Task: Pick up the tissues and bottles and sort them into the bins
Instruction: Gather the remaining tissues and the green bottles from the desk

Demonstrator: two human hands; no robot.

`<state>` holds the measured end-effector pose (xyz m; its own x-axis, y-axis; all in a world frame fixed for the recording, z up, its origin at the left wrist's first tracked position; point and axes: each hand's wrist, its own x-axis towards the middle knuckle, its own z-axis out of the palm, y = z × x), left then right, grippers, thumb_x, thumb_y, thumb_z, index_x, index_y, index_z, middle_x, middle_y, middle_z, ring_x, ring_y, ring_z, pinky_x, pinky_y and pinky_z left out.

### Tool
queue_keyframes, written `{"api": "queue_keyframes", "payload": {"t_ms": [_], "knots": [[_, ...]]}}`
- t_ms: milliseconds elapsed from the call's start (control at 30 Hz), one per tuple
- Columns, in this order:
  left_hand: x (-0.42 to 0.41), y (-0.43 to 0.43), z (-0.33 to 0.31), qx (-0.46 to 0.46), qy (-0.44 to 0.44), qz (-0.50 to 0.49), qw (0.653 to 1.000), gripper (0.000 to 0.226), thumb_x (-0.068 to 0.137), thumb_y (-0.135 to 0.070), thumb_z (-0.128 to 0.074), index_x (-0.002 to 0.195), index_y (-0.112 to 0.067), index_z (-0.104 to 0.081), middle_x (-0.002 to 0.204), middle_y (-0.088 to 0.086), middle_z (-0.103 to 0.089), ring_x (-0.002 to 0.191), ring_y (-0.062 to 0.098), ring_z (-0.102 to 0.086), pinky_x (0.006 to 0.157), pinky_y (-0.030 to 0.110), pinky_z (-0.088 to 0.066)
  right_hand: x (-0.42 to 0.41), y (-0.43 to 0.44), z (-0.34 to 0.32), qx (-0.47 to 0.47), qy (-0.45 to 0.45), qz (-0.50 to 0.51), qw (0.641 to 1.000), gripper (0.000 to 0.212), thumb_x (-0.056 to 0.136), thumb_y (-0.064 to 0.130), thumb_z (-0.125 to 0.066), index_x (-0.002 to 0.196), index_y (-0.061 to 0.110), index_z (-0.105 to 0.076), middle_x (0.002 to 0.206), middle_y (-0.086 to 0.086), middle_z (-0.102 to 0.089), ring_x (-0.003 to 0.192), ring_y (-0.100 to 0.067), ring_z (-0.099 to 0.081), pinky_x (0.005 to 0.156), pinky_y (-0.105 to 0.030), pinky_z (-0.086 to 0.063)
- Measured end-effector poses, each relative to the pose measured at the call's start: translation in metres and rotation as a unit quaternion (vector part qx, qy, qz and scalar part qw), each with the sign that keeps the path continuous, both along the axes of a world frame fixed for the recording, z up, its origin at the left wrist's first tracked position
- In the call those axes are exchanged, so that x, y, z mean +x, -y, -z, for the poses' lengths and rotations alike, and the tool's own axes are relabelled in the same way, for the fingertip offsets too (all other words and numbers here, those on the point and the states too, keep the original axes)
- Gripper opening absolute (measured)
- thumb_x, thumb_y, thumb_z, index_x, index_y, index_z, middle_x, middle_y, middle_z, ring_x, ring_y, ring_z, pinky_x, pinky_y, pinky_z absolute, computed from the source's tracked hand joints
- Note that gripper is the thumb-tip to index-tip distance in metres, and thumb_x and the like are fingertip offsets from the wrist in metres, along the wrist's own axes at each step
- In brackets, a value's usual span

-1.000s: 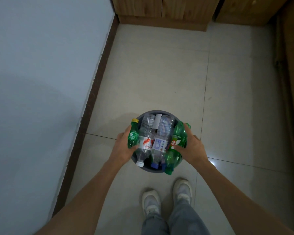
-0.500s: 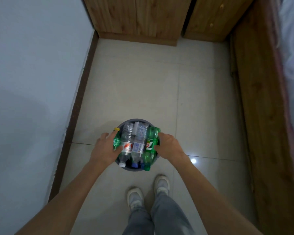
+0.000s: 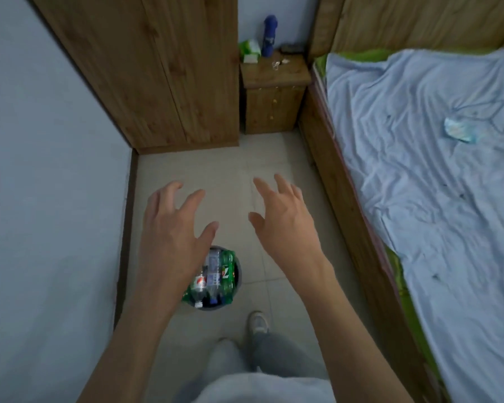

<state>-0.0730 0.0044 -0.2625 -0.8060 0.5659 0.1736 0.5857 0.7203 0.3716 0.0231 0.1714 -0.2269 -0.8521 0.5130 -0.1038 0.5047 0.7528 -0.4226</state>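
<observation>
Noting both my hands released, fingers spread, grasping nothing: left hand (image 3: 169, 237), right hand (image 3: 285, 225). The bin (image 3: 216, 308) of bottles (image 3: 226, 271) stands on the floor (image 3: 221, 170) below my left hand; a crumpled tissue (image 3: 460, 130) lies on the bed (image 3: 419, 184).

A white "7" stands on the green bottle (image 3: 227, 271) in the bin (image 3: 213, 308); the other labels there are too blurred to read.

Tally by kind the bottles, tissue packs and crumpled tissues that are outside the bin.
Blue bottle, on the nightstand: 1
Green tissue pack, on the nightstand: 1
Crumpled tissue, on the bed: 1
Total: 3
</observation>
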Motion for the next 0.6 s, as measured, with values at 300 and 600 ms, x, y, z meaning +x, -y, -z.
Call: {"api": "queue_keyframes", "payload": {"t_ms": [300, 600], "knots": [[0.040, -0.037, -0.153, 0.117, 0.004, 0.101, 0.988, 0.066, 0.086, -0.046, -0.080, 0.146, -0.027, -0.061, 0.153, 0.004, -0.047, 0.143, 0.026, -0.039, 0.115, 0.047, -0.040, 0.094, 0.006, -0.149, 0.023, -0.074, 0.150, 0.986, 0.070, 0.099, 0.038, -0.068, 0.161, 0.033, -0.033, 0.171, -0.004, -0.020, 0.156, -0.027, -0.020, 0.121, -0.043, -0.031], [0.102, -0.066, -0.196, 0.138, 0.047, 0.287, 0.947, 0.068, 0.081, -0.045, -0.085, 0.144, -0.035, -0.061, 0.149, -0.003, -0.049, 0.139, 0.020, -0.041, 0.111, 0.045, -0.043, 0.197, 0.056, -0.191, 0.039, -0.095, 0.332, 0.938, 0.067, 0.103, 0.041, -0.060, 0.162, 0.037, -0.028, 0.173, 0.002, -0.009, 0.159, -0.021, -0.007, 0.127, -0.043, -0.023]]}}
